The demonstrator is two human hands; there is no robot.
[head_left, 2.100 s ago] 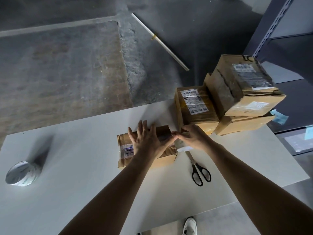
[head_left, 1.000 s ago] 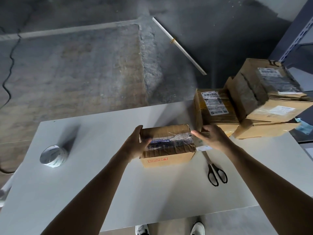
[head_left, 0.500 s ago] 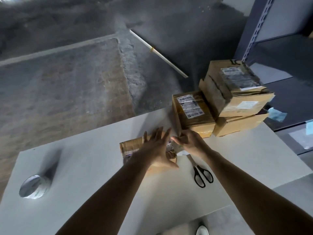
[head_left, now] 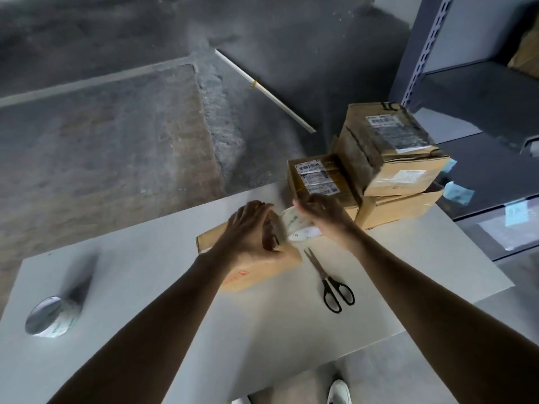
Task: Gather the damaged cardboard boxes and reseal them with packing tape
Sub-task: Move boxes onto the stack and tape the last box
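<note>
White tape now in right hand.

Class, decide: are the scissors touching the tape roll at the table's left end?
Apart. The head view shows white table and the box between the scissors and the tape roll.

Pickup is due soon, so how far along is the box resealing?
Gathered: three boxes piled at the right of the table. In hand: the left hand holds the middle box while the right hand holds a tape roll at its end. Left: cutting with the scissors, and the pile, whose seals I cannot judge from here.
</note>
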